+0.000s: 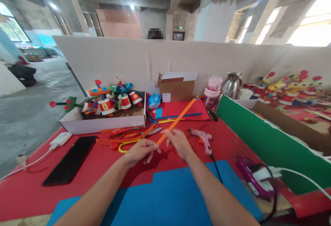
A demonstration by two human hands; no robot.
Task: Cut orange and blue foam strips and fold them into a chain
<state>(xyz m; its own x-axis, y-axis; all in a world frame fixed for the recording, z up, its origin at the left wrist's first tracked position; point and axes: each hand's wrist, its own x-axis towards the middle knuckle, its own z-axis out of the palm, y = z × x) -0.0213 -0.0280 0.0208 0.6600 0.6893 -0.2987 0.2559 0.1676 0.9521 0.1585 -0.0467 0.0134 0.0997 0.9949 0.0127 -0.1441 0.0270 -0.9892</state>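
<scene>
An orange paper strip [182, 115] slants up and away from my hands over the red tabletop. Its near end is pinched in the fingers of my left hand [143, 152]. Just beyond that, my right hand [178, 142] has its thumb and fingers closed on the strip. Scissors with yellow handles [124, 147] lie past my left hand, their blades pointing right, among more orange strips [119, 140]. To the right of my right hand rests a pink glue gun [203, 140] with a black cord.
A white box [103, 125] at the left holds several paper-cup figures [107, 106]. A black phone [69, 162] lies near it. Blue sheets [178, 195] cover the front. A purple power strip [254, 179] and green-sided box [261, 143] stand right; a pink bottle [212, 91] stands behind.
</scene>
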